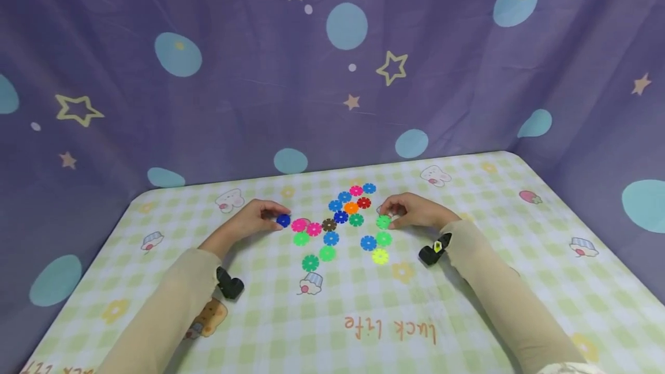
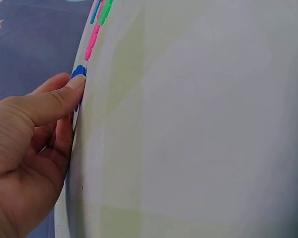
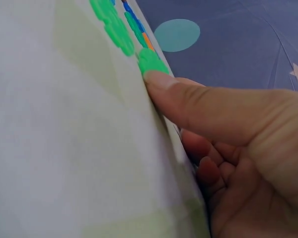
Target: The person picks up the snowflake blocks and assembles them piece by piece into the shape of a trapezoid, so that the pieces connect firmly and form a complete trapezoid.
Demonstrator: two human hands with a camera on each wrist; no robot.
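Note:
Between its thumb and fingers my left hand (image 1: 254,216) pinches a dark blue notched plastic disc (image 1: 283,220), left of a pink disc (image 1: 298,225). In the left wrist view, the thumb lies on the blue disc (image 2: 79,71), close to the tabletop. My right hand (image 1: 414,211) pinches a bright green disc (image 1: 383,222) at the right side of the spread of discs. The right wrist view shows the thumb tip over the edge of this green disc (image 3: 152,61). Another green disc (image 1: 383,239) lies just in front of it.
Several flat discs lie between the hands, among them a brown one (image 1: 329,225), an orange one (image 1: 351,208) and a yellow one (image 1: 380,256). A checked cloth (image 1: 270,316) covers the table. A purple curtain (image 1: 249,97) hangs behind the far edge.

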